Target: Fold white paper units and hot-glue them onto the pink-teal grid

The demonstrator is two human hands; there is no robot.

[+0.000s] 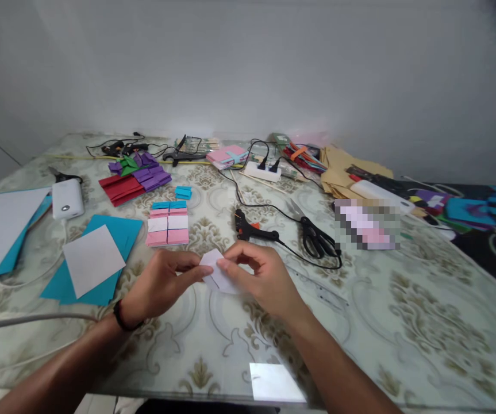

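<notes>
A small folded white paper (219, 278) is held between both hands above the middle of the table. My left hand (168, 280) pinches its left edge between thumb and fingers. From the other side, my right hand (265, 276) grips the upper right part, with its thumb on the paper's face. Beyond the hands lie folded pink, white and blue paper strips (179, 236) in two columns. A black glue gun (252, 227) rests behind my right hand, and black-handled scissors (314, 236) lie to its right. A clear ruler (319, 290) is partly covered by my right hand.
At left are a white square sheet (92, 261) on blue paper (120, 230), a white power bank (67, 198) and larger white sheets (2, 227). Red folded papers (120, 188) lie farther back. A power strip (262, 171) with black plugs and cables stands near the wall.
</notes>
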